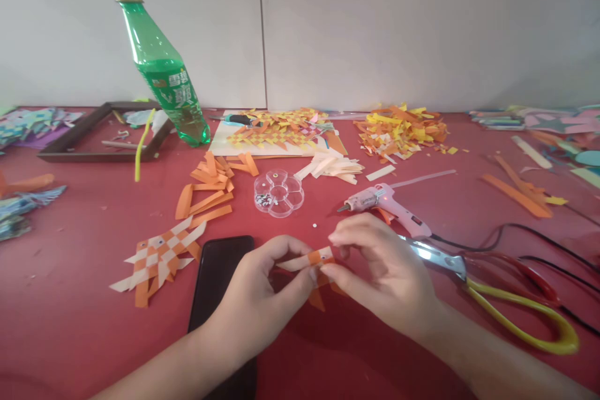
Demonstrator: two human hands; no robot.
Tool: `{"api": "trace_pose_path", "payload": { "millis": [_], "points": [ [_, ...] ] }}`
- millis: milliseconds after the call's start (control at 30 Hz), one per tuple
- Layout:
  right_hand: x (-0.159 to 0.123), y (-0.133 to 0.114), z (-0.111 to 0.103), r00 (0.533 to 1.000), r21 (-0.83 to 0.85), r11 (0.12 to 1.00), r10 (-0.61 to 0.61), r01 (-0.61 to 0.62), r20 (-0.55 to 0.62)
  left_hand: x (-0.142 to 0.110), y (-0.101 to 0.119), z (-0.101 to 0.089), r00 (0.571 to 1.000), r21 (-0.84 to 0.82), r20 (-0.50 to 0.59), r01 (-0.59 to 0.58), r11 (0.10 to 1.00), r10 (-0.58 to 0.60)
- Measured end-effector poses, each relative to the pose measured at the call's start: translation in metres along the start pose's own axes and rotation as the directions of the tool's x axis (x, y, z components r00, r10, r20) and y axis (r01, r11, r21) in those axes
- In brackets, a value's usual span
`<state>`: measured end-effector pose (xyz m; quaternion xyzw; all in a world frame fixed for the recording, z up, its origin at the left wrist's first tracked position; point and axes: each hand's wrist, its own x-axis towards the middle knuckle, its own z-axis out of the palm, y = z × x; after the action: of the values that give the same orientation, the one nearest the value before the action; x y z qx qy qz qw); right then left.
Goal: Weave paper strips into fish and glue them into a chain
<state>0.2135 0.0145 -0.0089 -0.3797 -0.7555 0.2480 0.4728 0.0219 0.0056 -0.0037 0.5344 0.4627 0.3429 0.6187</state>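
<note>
Between my two hands is a small woven paper fish (315, 257) in orange and cream strips, with a tiny eye on it. My left hand (267, 290) pinches it from the left, thumb on its front. On the other side my right hand (382, 278) has its thumb at the fish's edge and its index finger raised close to it. Part of the fish is hidden by the fingers. Finished-looking woven fish (159, 256) lie on the red table to the left. Beyond my hands sits a clear flower-shaped case (279, 192) with small eyes in one compartment; a loose white eye (314, 225) lies nearby.
A pink glue gun (398, 206) and yellow-and-red-handled scissors (520, 306) lie right of my hands. A black phone (220, 281) is by my left forearm. Orange strips (210, 181), cream strips (335, 165), paper scraps (400, 131), a green bottle (164, 75) and a frame (100, 155) are farther back.
</note>
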Motion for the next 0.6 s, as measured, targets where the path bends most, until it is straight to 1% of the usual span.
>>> {"api": "trace_pose_path", "payload": {
  "millis": [67,100,133,233,333,467,600],
  "points": [
    [-0.0015,-0.0004,0.0003,0.997,0.039,0.997,0.071,-0.071,-0.004,-0.0009,-0.0007,0.0001,1.0,0.031,-0.02,-0.023,0.999,0.023],
    [-0.0017,-0.0011,0.0004,0.996,0.025,0.996,0.086,-0.086,0.001,-0.0013,-0.0005,0.0002,0.998,0.054,-0.03,-0.047,0.997,0.049],
    [-0.0014,-0.002,0.0003,0.996,-0.004,0.996,0.087,-0.087,0.009,-0.0016,-0.0002,0.0004,0.996,0.082,-0.04,-0.079,0.994,0.082],
    [0.0014,-0.0053,0.0,0.999,-0.068,0.997,0.034,-0.031,0.034,-0.0021,0.001,0.0011,0.976,0.184,-0.054,-0.197,0.963,0.21],
    [0.0042,-0.0074,-0.0006,0.999,-0.02,1.0,0.011,-0.01,0.047,-0.0018,0.0013,0.0013,0.952,0.255,-0.051,-0.279,0.926,0.301],
    [0.0052,-0.008,-0.0016,0.998,0.016,1.0,0.002,-0.003,0.055,-0.0006,0.0012,0.0011,0.937,0.308,-0.046,-0.317,0.897,0.347],
    [0.0039,-0.0081,-0.0021,0.997,0.025,0.999,0.027,-0.028,0.068,-0.0004,0.0006,0.0004,0.935,0.321,-0.034,-0.325,0.889,0.354]
  ]
}}
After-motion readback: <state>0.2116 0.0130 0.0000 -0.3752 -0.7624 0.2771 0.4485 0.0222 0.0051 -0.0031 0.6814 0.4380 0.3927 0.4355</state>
